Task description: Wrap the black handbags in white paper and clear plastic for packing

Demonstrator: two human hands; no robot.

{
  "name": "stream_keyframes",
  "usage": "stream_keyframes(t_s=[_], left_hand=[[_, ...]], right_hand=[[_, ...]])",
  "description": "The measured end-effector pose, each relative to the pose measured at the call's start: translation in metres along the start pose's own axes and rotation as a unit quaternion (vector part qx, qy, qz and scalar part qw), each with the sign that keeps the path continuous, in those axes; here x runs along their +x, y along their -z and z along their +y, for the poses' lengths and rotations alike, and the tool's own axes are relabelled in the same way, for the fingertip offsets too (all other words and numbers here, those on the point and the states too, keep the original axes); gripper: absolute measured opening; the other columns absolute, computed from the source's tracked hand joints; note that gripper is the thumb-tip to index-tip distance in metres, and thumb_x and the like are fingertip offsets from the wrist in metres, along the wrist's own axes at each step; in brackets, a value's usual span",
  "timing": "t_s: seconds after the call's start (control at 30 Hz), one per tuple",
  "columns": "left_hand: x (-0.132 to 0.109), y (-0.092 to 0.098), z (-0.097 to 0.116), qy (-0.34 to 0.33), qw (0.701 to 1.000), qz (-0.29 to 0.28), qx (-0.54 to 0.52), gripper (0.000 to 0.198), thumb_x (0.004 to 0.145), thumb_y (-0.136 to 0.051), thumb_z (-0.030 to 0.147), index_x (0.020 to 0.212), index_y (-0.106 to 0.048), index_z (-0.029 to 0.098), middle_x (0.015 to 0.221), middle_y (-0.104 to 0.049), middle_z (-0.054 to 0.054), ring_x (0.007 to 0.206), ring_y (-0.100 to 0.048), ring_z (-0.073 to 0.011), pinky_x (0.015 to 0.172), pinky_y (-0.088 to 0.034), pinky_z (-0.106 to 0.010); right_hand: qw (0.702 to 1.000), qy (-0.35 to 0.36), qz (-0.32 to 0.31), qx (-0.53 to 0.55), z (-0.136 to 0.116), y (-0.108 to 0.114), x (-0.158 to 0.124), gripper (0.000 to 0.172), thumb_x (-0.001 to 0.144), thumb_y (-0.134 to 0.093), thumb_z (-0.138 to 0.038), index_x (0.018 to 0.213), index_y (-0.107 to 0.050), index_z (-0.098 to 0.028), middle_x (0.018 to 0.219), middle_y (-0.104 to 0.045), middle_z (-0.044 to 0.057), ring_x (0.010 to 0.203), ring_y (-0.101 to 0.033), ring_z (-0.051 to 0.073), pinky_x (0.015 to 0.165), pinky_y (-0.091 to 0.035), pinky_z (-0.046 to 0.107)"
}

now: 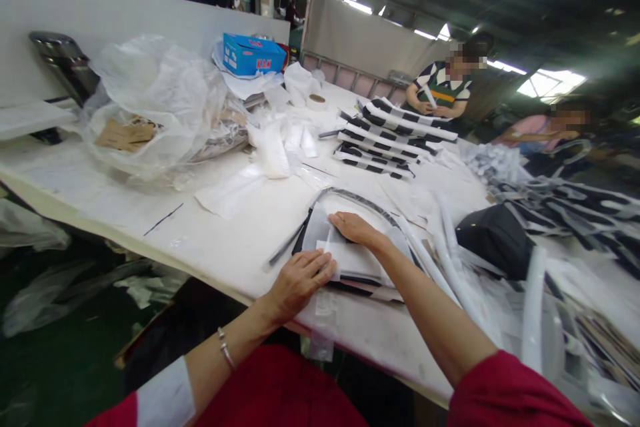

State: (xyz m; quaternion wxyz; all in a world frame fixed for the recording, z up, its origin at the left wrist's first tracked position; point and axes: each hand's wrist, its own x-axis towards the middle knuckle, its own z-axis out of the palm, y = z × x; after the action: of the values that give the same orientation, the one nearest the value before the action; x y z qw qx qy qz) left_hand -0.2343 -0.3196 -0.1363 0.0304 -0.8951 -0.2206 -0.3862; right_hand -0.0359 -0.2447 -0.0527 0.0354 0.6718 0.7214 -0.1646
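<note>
A flat black bag [361, 278] lies near the table's front edge, largely covered by white wrapping sheet [350, 260]. Its curved handle [367, 198], wrapped in clear plastic, arches away from me. My left hand [303, 280] rests on the bag's near left part, its fingers stretched over the white sheet. Farther up, my right hand [354, 228] lies across the wrapping with fingers extended and pressing down. The undersides of both hands are hidden. Below my left hand, a clear plastic strip [320, 337] hangs over the table edge.
Stacked black-and-white wrapped pieces [385, 140] sit farther back. At left are a large clear plastic bag [155, 107] and a blue box [253, 57], with a tape roll [316, 103] nearby. White wrapped tubes [445, 260] and a black pouch [495, 237] lie right. Other people work beyond.
</note>
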Motion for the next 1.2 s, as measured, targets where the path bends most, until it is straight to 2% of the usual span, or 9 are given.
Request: stream_keyframes(t_s=[0.2,0.4,0.53,0.67,0.8,0.97,1.03,1.13,1.2], left_hand=[[0.001,-0.001,0.000,-0.001,1.000,0.004,-0.005,0.031,0.099,-0.041,0.015,0.122,-0.061,0.017,0.122,-0.068,-0.009,0.118,-0.060,-0.0222,0.092,-0.051,-0.036],[0.003,0.002,0.001,0.005,1.000,-0.003,-0.010,0.029,0.098,-0.043,0.016,0.122,-0.061,0.017,0.121,-0.068,-0.009,0.118,-0.060,-0.0218,0.094,-0.051,-0.035],[0.003,0.003,0.001,0.004,1.000,-0.006,-0.011,0.029,0.097,-0.046,0.015,0.122,-0.060,0.017,0.122,-0.068,-0.010,0.118,-0.061,-0.0225,0.092,-0.051,-0.035],[0.003,0.002,0.001,0.006,1.000,-0.002,-0.015,0.030,0.096,-0.047,0.013,0.123,-0.060,0.016,0.122,-0.068,-0.010,0.117,-0.060,-0.0224,0.093,-0.050,-0.035],[0.004,0.004,0.001,0.005,1.000,-0.002,-0.015,0.033,0.095,-0.046,0.013,0.126,-0.058,0.016,0.122,-0.067,-0.011,0.117,-0.060,-0.0225,0.094,-0.051,-0.037],[0.004,0.005,0.001,0.008,0.999,-0.021,-0.025,0.036,0.093,-0.047,0.012,0.128,-0.056,0.016,0.123,-0.067,-0.011,0.116,-0.061,-0.0229,0.095,-0.051,-0.037],[0.004,0.004,0.001,0.008,0.999,-0.019,-0.032,0.034,0.094,-0.047,0.013,0.127,-0.056,0.017,0.123,-0.067,-0.010,0.118,-0.060,-0.0224,0.097,-0.050,-0.037],[0.003,0.003,0.001,0.017,0.999,-0.020,-0.042,0.033,0.096,-0.047,0.015,0.128,-0.056,0.019,0.124,-0.067,-0.009,0.119,-0.060,-0.0209,0.097,-0.049,-0.036],[0.002,0.003,0.001,0.021,0.998,-0.021,-0.046,0.032,0.097,-0.047,0.016,0.127,-0.056,0.020,0.124,-0.068,-0.008,0.118,-0.061,-0.0203,0.096,-0.050,-0.035]], right_hand=[[1.000,-0.028,0.011,-0.004,-0.026,-0.019,0.017,0.060,0.100,-0.026,-0.060,0.111,-0.061,-0.012,0.111,-0.069,0.019,0.105,-0.065,0.028,0.087,-0.044,0.036],[0.992,0.031,0.048,0.113,-0.011,-0.004,0.007,0.056,0.100,-0.041,-0.047,0.143,-0.042,-0.012,0.139,-0.056,0.018,0.125,-0.055,0.023,0.102,-0.039,0.034],[0.993,0.027,0.081,0.086,0.013,0.012,-0.022,0.044,0.097,-0.049,-0.038,0.134,-0.056,-0.016,0.135,-0.061,0.012,0.125,-0.055,0.023,0.105,-0.038,0.034],[0.996,0.027,0.080,0.042,0.019,0.000,-0.046,0.036,0.097,-0.049,-0.032,0.126,-0.062,-0.015,0.131,-0.063,0.012,0.122,-0.057,0.023,0.105,-0.038,0.034],[0.996,0.044,0.075,0.027,0.008,-0.012,-0.044,0.035,0.098,-0.047,-0.031,0.126,-0.061,-0.015,0.132,-0.063,0.014,0.121,-0.057,0.024,0.104,-0.038,0.037],[0.995,0.058,0.069,0.031,0.004,-0.009,-0.041,0.037,0.097,-0.049,-0.033,0.128,-0.059,-0.016,0.135,-0.060,0.015,0.126,-0.054,0.027,0.110,-0.034,0.047],[0.989,0.083,0.113,0.043,0.006,-0.011,-0.054,0.038,0.096,-0.051,-0.032,0.130,-0.058,-0.017,0.136,-0.060,0.014,0.130,-0.051,0.027,0.114,-0.030,0.051],[0.957,0.188,0.209,0.068,0.008,-0.019,-0.095,0.040,0.094,-0.057,-0.033,0.131,-0.058,-0.019,0.131,-0.063,0.013,0.130,-0.052,0.026,0.116,-0.029,0.052],[0.936,0.272,0.214,0.064,0.007,-0.026,-0.133,0.044,0.092,-0.061,-0.035,0.133,-0.056,-0.020,0.129,-0.065,0.012,0.126,-0.055,0.024,0.116,-0.033,0.050]])
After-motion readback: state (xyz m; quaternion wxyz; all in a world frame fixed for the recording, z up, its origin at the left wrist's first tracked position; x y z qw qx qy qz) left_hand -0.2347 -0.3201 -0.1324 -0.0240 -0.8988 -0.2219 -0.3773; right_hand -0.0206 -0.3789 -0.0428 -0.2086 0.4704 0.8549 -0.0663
